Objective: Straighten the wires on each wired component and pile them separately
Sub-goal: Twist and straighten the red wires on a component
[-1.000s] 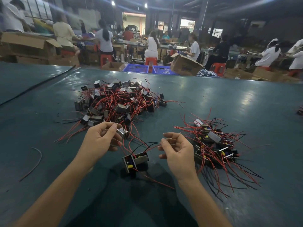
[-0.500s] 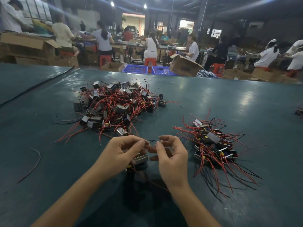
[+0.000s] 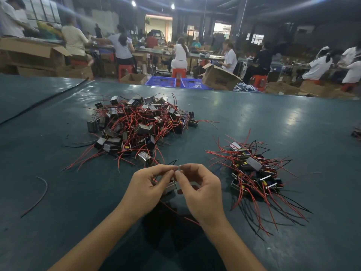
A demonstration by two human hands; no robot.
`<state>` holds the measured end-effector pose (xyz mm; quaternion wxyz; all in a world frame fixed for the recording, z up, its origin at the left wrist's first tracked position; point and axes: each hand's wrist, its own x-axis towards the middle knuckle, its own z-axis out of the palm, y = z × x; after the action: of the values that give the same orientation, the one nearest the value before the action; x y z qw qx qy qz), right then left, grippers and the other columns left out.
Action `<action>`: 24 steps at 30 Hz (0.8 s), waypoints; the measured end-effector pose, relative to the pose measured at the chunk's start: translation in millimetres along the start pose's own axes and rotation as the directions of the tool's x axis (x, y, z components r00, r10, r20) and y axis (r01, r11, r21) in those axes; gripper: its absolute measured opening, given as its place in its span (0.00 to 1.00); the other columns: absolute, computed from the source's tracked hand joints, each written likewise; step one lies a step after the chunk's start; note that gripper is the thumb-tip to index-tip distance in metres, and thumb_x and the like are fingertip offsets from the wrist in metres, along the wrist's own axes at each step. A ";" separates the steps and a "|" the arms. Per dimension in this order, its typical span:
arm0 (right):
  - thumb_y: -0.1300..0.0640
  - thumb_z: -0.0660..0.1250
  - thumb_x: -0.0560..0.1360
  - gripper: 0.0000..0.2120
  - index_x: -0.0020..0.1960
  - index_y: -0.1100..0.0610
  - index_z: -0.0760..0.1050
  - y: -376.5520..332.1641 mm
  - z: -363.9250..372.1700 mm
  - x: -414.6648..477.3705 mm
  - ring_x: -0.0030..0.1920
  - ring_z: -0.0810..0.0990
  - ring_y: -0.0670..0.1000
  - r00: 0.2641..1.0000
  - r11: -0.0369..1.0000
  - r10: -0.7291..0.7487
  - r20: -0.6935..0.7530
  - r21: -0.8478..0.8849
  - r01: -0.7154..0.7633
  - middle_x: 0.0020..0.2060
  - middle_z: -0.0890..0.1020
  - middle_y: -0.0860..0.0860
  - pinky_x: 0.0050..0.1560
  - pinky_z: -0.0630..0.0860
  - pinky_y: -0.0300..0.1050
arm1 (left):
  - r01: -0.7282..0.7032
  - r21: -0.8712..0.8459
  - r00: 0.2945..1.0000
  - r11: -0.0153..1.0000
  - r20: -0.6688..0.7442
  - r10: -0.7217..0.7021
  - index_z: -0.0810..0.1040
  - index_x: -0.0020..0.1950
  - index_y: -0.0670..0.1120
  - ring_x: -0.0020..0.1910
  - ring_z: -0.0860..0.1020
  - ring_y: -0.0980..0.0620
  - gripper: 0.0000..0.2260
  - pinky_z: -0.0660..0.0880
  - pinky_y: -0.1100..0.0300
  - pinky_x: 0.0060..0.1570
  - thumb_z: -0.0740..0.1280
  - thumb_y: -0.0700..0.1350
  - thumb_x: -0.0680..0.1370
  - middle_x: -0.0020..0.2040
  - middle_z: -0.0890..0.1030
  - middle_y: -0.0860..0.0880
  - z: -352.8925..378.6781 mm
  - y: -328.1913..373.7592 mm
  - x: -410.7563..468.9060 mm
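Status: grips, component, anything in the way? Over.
Left grip and right grip pinch one wire, fingertips together. Component between the hands. Nothing blocking; straightened pile right.

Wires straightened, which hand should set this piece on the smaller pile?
Probably the right hand: the smaller pile lies beside it; the left hand, also pinching the wire, is nearer the tangled heap.

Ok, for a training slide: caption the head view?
Left hand and right hand pinch the wire of one component, tangled pile left, sorted pile right.
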<state>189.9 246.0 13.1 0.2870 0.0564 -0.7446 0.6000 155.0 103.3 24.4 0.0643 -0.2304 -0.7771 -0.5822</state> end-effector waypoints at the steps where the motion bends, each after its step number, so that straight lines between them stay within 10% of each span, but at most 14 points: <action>1: 0.60 0.72 0.74 0.07 0.47 0.49 0.80 0.5 -0.4 0.3 0.41 0.84 0.48 0.999 0.999 -0.029 0.015 -0.018 0.030 0.39 0.84 0.45 0.41 0.82 0.46 | -0.004 0.009 1.000 1.000 -0.011 0.004 0.83 0.50 0.50 0.42 0.81 0.61 0.08 0.78 0.63 0.42 0.68 0.39 0.78 0.42 0.84 0.57 -0.1 0.3 0.2; 7: 0.58 0.70 0.76 0.04 0.50 0.54 0.82 3.6 -2.3 2.5 0.41 0.81 0.44 0.983 0.964 -0.172 0.060 -0.193 0.180 0.41 0.82 0.45 0.39 0.77 0.35 | -0.009 0.021 1.000 1.000 0.004 0.009 0.82 0.47 0.49 0.38 0.81 0.51 0.04 0.79 0.46 0.41 0.69 0.40 0.77 0.42 0.84 0.53 -1.5 0.1 0.4; 18: 0.55 0.68 0.77 0.09 0.39 0.48 0.79 -1.2 -4.6 3.5 0.33 0.79 0.41 0.997 0.979 0.048 0.061 -0.202 -0.035 0.33 0.81 0.40 0.34 0.72 0.30 | -0.025 0.030 1.000 0.999 0.006 0.025 0.83 0.46 0.51 0.39 0.82 0.51 0.05 0.80 0.51 0.39 0.71 0.41 0.76 0.42 0.84 0.55 0.7 -2.2 -1.2; 24: 0.54 0.68 0.77 0.10 0.37 0.53 0.78 -4.9 -6.2 4.6 0.30 0.78 0.49 0.983 0.977 0.150 0.107 -0.168 -0.131 0.30 0.80 0.47 0.33 0.77 0.46 | -0.082 0.064 0.996 0.995 0.024 0.081 0.83 0.45 0.52 0.40 0.82 0.55 0.07 0.80 0.57 0.39 0.71 0.40 0.75 0.41 0.84 0.58 0.2 -4.1 -0.7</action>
<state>190.4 251.6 20.3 0.2024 0.0162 -0.8083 0.5526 153.9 102.4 20.5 0.0871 -0.2660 -0.7861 -0.5511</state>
